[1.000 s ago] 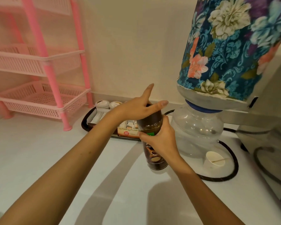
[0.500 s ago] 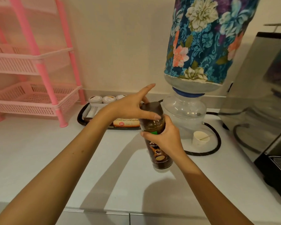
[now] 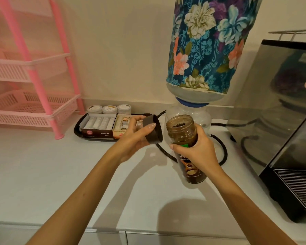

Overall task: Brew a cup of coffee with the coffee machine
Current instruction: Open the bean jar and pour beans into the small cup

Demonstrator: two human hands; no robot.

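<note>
A glass coffee jar (image 3: 181, 133) with a brown label is held above the white counter, its mouth uncovered and dark coffee visible inside. My right hand (image 3: 196, 152) grips the jar around its middle. My left hand (image 3: 134, 138) holds the jar's dark brown lid (image 3: 153, 129) just left of the mouth, tilted on its side. The coffee machine (image 3: 281, 106), steel-sided with a black drip tray (image 3: 298, 188), stands at the right edge.
A water dispenser with a floral-covered bottle (image 3: 207, 45) stands behind the jar, a black cable (image 3: 223, 152) looping around its base. A black tray (image 3: 78, 128) with tea boxes and small tubs sits at the back. A pink rack (image 3: 34, 76) is on the left.
The lid was on the jar under my left hand; now it is off and held to the left. The view has shifted right, showing more of the coffee machine.
</note>
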